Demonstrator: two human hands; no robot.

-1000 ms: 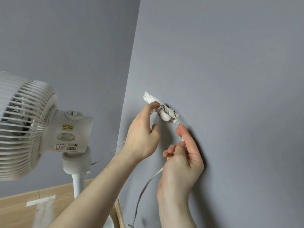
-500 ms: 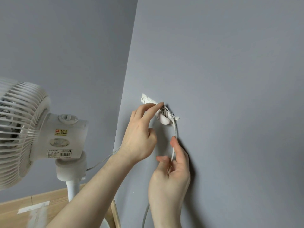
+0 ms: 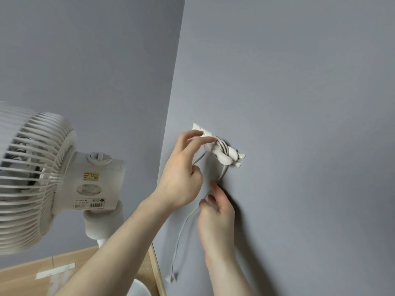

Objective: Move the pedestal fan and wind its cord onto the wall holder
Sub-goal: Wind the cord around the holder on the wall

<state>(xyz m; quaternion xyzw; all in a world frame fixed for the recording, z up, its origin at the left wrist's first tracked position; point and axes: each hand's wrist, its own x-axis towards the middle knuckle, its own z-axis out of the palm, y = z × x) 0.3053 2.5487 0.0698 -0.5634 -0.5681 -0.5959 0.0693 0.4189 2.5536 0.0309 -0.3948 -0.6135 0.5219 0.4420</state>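
Two coils or more seen already wound on the wall holder [image 3: 222,150]. From the left: found the pedestal fan [image 3: 42,178] at the frame's left edge, grille blurred, motor housing [image 3: 96,184] with its stickers facing the camera. Sat further right in the frame than half a second before. Noted the wooden floor [image 3: 25,270] below it, with a strip of white tape [image 3: 55,272].

Next, saw the left hand [image 3: 181,178] raised to the grey wall [image 3: 299,103], fingertips laid on the left end of the wall holder. Half a second earlier had the index finger stretched across the coils; now drawn back to the left of them. Saw a strand of the cord [image 3: 181,231] run from the holder in behind this palm. Could not tell whether pinched there or merely passing.

Further right and lower, found the right hand [image 3: 215,212] against the wall below the holder, thumb and fingers pinching the cord. Stood higher than half a second ago, closer under the holder. Saw the cord curve up from that pinch to the underside of the holder, slacker than the straight run of before.

Below the pinch, saw the loose tail swing out left and hang down the wall to its plug end [image 3: 172,277]. Had not seen that end in the previous frame.
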